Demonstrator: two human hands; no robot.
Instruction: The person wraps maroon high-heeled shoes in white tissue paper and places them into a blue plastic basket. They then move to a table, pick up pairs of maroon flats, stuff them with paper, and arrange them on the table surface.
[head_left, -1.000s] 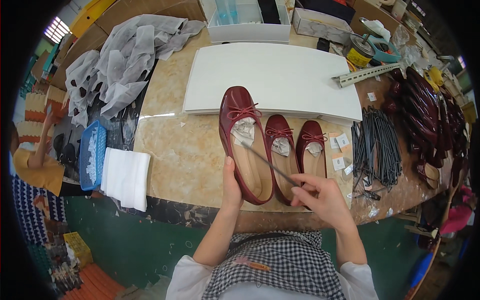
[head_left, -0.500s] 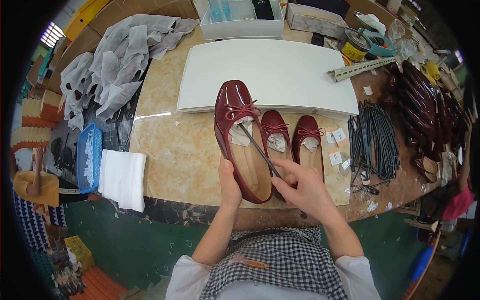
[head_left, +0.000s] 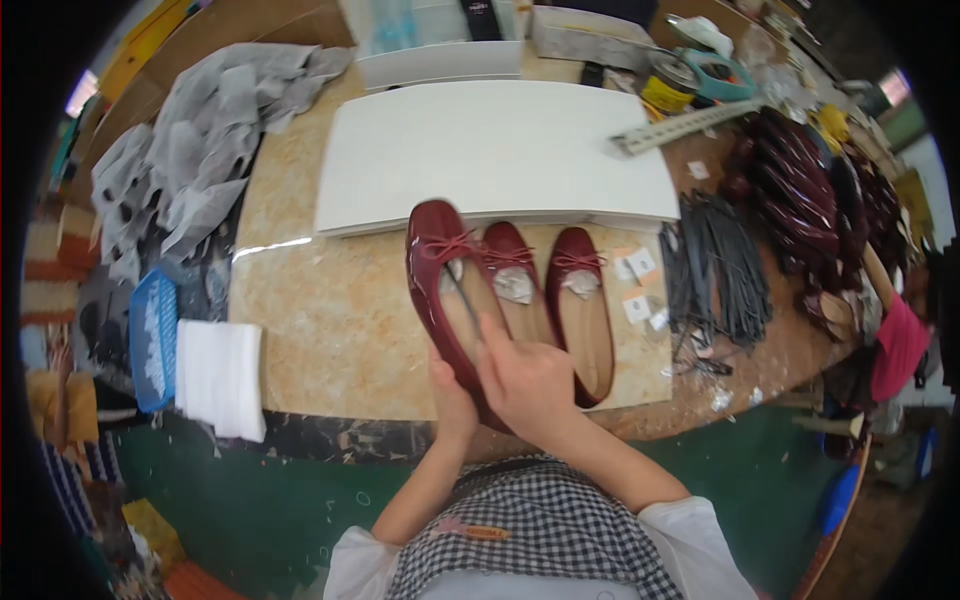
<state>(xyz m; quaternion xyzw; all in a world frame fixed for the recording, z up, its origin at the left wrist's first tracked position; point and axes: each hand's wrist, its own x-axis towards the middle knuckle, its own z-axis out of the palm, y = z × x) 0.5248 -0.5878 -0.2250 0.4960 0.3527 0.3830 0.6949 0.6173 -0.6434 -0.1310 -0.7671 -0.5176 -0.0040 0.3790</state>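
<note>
My left hand (head_left: 452,402) is closed round the heel of a glossy burgundy ballet flat (head_left: 428,300), its bow and toe pointing away from me. My right hand (head_left: 532,388) grips a thin dark grey shoe stick (head_left: 462,292) over the shoe's opening. The stick's far end points into the toe, where crumpled white paper (head_left: 456,268) shows. Just right of the held shoe lie a second burgundy flat (head_left: 506,240) and a third flat (head_left: 574,246), both with paper in their toes. My right hand partly hides the second one and the held shoe's heel.
Behind the shoes lies a stack of white board (head_left: 490,150). A bundle of dark shoe sticks (head_left: 715,270) and small labels (head_left: 636,306) are on the right, with burgundy shoes (head_left: 790,180) beyond. A folded white cloth (head_left: 220,378) and blue basket (head_left: 153,340) sit left.
The view has shifted. My right hand has pushed the stick farther toward the toe and now covers the shoe's heel. The paper inside shows less.
</note>
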